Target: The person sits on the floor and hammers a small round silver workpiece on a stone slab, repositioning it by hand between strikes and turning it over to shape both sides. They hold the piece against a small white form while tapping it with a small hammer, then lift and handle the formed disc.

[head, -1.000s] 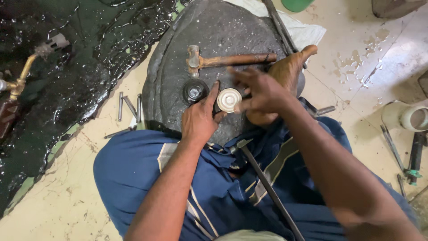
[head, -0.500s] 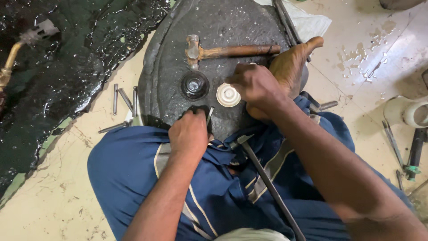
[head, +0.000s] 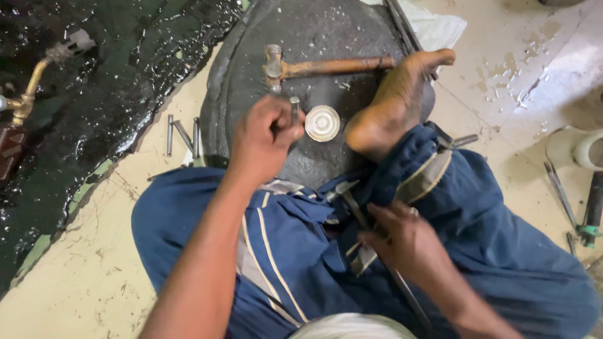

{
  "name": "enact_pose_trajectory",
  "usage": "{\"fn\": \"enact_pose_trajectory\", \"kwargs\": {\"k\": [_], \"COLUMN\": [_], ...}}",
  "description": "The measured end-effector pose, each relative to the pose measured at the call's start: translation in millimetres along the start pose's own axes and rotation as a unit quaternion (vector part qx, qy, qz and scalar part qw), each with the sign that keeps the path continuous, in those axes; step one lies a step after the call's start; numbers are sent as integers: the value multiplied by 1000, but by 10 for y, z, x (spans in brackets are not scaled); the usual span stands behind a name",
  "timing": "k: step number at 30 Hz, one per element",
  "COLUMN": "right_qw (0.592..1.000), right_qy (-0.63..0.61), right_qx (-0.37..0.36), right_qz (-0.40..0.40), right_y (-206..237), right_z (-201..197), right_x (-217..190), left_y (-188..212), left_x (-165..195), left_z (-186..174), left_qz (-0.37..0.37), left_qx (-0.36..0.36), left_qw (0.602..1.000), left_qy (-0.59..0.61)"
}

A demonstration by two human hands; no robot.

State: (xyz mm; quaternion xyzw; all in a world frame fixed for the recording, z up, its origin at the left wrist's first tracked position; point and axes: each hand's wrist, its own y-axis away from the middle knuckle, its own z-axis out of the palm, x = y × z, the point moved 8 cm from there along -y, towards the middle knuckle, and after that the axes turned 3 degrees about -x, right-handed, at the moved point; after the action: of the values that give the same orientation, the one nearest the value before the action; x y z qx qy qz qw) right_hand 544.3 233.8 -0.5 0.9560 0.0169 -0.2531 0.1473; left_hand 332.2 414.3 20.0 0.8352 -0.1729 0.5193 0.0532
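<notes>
I sit on the floor with a dark round metal slab in front of my blue-clothed legs. My left hand is closed around a short metal punch, held over the slab just left of a small silver disc. My hand hides the black ring that lay there. My right hand rests on my lap, fingers wrapped around a long thin metal rod. My bare foot rests on the slab's right side. A wooden-handled hammer lies across the slab beyond the disc.
Several loose metal punches lie on the floor left of the slab. A brass torch pipe sits on the wet black surface at far left. A white cup and hand tools lie at right. A white cloth is behind the slab.
My right hand left the silver disc and dropped back to my lap onto the rod. My left hand moved forward over the black ring with the punch.
</notes>
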Motion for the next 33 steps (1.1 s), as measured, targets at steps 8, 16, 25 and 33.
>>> {"fn": "enact_pose_trajectory", "kwargs": {"k": [8, 16, 25, 33], "right_qw": [928, 915, 919, 944], "right_qy": [-273, -339, -331, -240], "right_qx": [-88, -1, 115, 215], "right_qz": [239, 218, 180, 71], "right_y": [551, 602, 380, 262], "right_z": [633, 234, -179, -415], "right_x": [361, 146, 34, -136], "left_y": [-424, -402, -358, -358], "left_x": [119, -85, -97, -161], "left_z": [461, 612, 583, 631], "left_qz": [187, 182, 214, 196], "left_qx": [-79, -120, -98, -124], "left_qw": [977, 969, 961, 948], "left_qy": [-61, -113, -142, -216]}}
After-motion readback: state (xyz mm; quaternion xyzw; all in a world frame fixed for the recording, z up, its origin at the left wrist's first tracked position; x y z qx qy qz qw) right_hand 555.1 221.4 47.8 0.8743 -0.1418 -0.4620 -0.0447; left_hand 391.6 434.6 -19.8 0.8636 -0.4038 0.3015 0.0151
